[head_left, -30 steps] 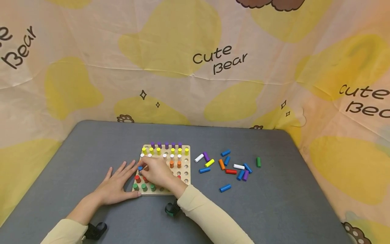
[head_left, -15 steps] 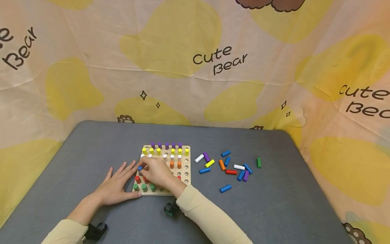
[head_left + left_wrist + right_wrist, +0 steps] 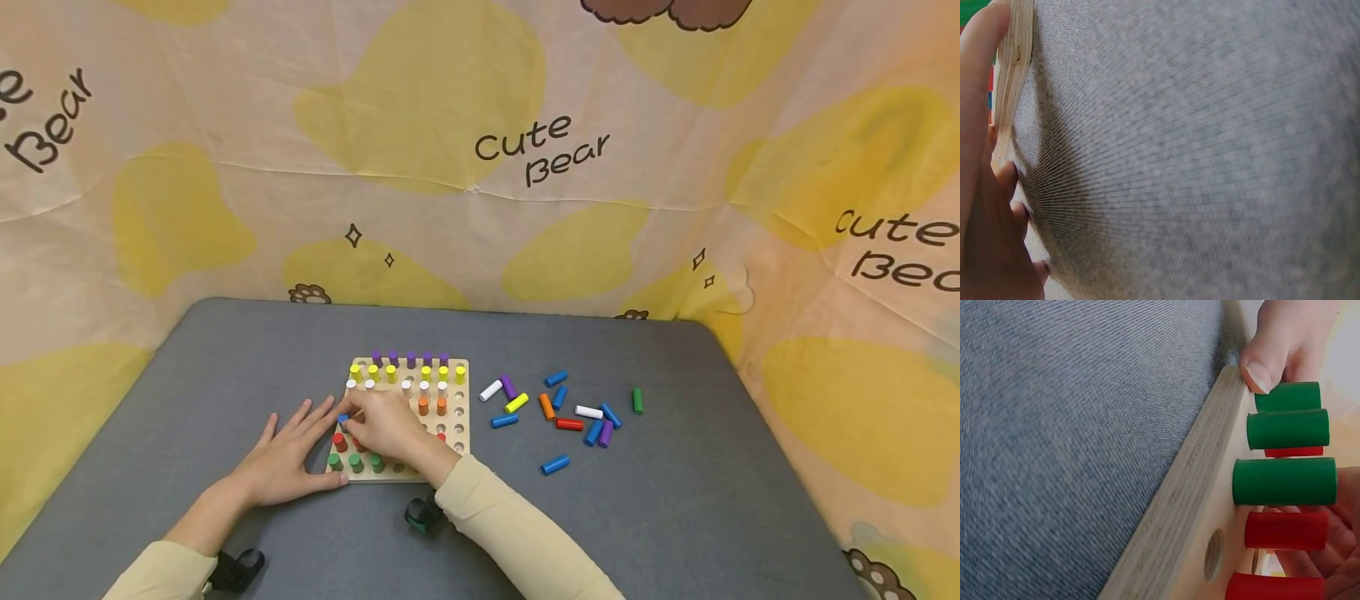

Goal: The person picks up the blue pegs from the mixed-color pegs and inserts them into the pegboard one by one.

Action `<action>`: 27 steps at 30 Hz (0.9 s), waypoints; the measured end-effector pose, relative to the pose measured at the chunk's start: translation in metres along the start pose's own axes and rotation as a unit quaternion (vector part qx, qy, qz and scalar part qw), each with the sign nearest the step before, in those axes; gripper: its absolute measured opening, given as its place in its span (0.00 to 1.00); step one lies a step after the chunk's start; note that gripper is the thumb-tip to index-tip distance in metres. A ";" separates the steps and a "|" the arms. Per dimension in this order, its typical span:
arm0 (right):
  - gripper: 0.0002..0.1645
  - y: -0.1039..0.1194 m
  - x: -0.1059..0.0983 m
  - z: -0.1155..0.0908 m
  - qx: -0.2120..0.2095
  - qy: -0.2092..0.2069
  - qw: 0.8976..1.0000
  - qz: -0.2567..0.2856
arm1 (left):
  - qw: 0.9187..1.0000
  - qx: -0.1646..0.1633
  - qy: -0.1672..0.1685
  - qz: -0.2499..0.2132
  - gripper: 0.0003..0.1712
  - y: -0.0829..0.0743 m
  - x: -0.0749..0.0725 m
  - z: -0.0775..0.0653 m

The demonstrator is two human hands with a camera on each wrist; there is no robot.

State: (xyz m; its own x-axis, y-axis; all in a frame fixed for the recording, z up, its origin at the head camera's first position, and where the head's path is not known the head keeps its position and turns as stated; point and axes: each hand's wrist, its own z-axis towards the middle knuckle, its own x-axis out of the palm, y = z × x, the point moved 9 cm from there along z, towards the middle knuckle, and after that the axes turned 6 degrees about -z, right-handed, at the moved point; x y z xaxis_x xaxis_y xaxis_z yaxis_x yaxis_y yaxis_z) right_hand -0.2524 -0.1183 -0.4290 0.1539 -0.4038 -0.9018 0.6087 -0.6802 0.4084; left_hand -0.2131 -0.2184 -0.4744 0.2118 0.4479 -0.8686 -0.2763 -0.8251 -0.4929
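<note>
A square wooden pegboard (image 3: 408, 477) lies on the table, with upright pegs standing in rows of holes. My right hand (image 3: 386, 423) reaches over it and pinches a blue peg (image 3: 343, 420) at the board's left side, between the white and red rows. Spread and straight-fingered, my left hand (image 3: 281, 458) rests along the left edge, its thumb touching the front left corner. In the right wrist view, green pegs (image 3: 1285, 481) and red pegs (image 3: 1286, 530) stand in the board near that thumb (image 3: 1263, 369). The right hand hides part of the board's middle.
Loose pegs lie scattered right of the board, among them a white peg (image 3: 491, 390), a yellow peg (image 3: 517, 402), a red peg (image 3: 569, 425) and several blue ones. One green peg (image 3: 637, 401) lies farthest right. A patterned cloth (image 3: 480, 233) hangs behind the grey table (image 3: 675, 500).
The blue peg's top sits slightly lower, and the right fingertips have sunk a little with it. My left hand and the loose pegs stay where they were.
</note>
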 end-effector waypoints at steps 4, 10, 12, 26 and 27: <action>0.09 0.003 -0.003 -0.001 -0.021 -0.005 1.000 -0.016 | 1.000 0.000 0.001 0.002 0.57 0.000 0.000 0.000; 0.12 0.003 -0.011 -0.006 -0.030 0.002 1.000 0.006 | 1.000 0.004 -0.004 0.001 0.57 -0.003 -0.003 -0.001; 0.12 0.002 -0.015 -0.008 -0.029 0.004 0.999 0.018 | 1.000 0.005 -0.005 0.001 0.57 -0.004 -0.003 -0.001; 0.13 -0.004 -0.047 -0.023 -0.056 -0.019 0.997 0.041 | 1.000 -0.005 0.002 -0.002 0.59 -0.001 0.000 0.001; 0.12 -0.004 -0.049 -0.025 -0.060 -0.022 0.997 0.041 | 1.000 -0.006 0.003 -0.002 0.59 0.000 0.001 0.001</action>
State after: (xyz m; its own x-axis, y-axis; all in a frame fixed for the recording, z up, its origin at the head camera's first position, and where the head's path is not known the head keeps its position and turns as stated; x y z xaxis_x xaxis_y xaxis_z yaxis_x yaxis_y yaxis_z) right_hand -0.2430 -0.0806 -0.3901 0.1742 -0.4825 -0.8584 0.6853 -0.5666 0.4575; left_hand -0.2135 -0.2175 -0.4748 0.2195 0.4497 -0.8658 -0.2647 -0.8267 -0.4965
